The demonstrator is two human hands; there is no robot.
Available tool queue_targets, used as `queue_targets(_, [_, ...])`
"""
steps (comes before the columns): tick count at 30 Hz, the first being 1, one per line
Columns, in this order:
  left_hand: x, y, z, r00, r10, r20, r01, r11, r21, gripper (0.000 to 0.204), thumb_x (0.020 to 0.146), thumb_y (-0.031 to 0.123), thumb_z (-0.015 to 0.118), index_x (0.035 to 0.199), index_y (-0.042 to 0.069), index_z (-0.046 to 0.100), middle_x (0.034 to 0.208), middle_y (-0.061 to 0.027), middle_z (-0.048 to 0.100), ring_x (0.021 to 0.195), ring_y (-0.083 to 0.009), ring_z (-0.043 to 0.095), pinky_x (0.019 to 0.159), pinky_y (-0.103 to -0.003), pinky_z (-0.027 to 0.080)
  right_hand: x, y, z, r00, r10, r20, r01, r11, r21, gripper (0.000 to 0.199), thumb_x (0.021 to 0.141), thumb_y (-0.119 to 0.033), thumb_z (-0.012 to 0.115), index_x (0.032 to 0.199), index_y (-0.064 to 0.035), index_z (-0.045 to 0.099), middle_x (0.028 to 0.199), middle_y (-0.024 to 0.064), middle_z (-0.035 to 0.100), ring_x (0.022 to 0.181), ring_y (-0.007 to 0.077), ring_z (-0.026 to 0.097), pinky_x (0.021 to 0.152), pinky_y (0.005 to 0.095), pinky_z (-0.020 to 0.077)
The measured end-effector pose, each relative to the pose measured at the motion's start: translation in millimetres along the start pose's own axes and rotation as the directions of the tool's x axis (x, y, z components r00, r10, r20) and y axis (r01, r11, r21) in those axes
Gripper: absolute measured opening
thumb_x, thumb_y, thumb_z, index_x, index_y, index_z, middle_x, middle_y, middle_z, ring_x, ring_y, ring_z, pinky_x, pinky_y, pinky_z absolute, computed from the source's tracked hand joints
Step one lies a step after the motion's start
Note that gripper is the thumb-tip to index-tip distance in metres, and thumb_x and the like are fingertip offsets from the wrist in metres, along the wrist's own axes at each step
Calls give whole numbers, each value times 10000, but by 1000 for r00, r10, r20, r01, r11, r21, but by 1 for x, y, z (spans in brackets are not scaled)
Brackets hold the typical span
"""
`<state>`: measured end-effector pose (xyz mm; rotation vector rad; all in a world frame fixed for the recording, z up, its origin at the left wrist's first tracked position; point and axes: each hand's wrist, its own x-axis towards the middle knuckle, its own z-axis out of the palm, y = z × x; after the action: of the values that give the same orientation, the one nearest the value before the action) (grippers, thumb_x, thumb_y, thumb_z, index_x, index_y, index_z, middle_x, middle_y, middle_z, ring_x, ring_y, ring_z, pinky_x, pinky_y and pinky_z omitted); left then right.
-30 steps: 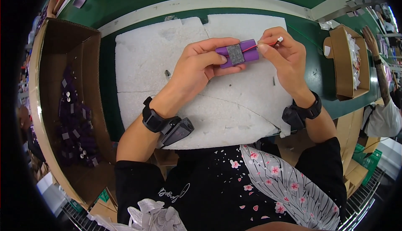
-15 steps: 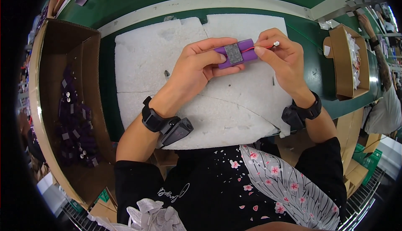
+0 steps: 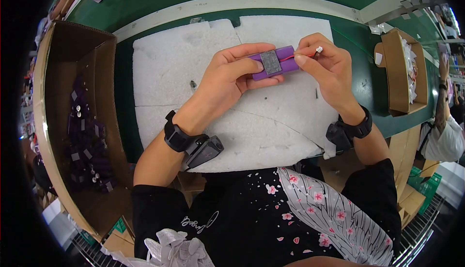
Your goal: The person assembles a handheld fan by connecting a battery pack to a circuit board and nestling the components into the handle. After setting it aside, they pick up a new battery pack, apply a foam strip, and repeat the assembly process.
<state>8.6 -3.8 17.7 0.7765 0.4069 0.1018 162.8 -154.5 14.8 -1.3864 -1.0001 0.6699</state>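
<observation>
Over the white foam board [image 3: 193, 49], my left hand [image 3: 227, 73] grips a purple battery pack [image 3: 288, 54] made of cylindrical cells side by side. A grey foam pad [image 3: 270, 62] covers part of its upper face, and my thumb presses beside it. From the pack a red lead [image 3: 289, 56] runs to my right hand [image 3: 327, 63]. Thumb and fingers there pinch the lead close to the pack's right end. The lead's small white connector [image 3: 318, 50] sticks out past the fingers. Part of the wire is hidden by the thumb.
A deep cardboard box [image 3: 104, 73] at my left holds several purple packs [image 3: 87, 155]. Toward the right, a smaller cardboard box [image 3: 399, 100] contains white-and-red parts [image 3: 411, 68]. A pale rail [image 3: 232, 1] crosses the green bench behind the board. A co-worker [image 3: 445, 138] is at the far right.
My hands and the battery pack stay almost in place; the connector has shifted very slightly. At the far right, the co-worker's arm has moved.
</observation>
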Motion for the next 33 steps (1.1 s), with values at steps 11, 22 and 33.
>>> queue_targets(11, [0,-2,-2,1000,5,14,-5,1000,17,356,857,-26,462,1196,-79,556,1126,-246,598,941,-327,660,863,-349,567,2,-4,-4,996,-62,70,75,976,-205,30,805,34,634,836,36,636,935,71,569,823,118,528,722,239,423])
queue_targets(22, [1,-1,-2,1000,-10,10,10,1000,3,337,851,-32,460,1161,-90,578,1124,-251,600,957,-338,654,870,-362,565,3,5,-1,990,-129,52,137,966,-220,87,797,-70,689,810,7,650,876,41,587,688,94,524,606,212,424])
queue_targets(33, [1,-2,-3,1000,-20,15,21,1000,-14,371,818,-67,426,1156,-97,578,1118,-259,596,968,-358,647,886,-381,558,1,0,-3,994,-27,109,50,977,-206,52,804,13,660,854,28,659,934,57,542,829,112,506,721,228,403])
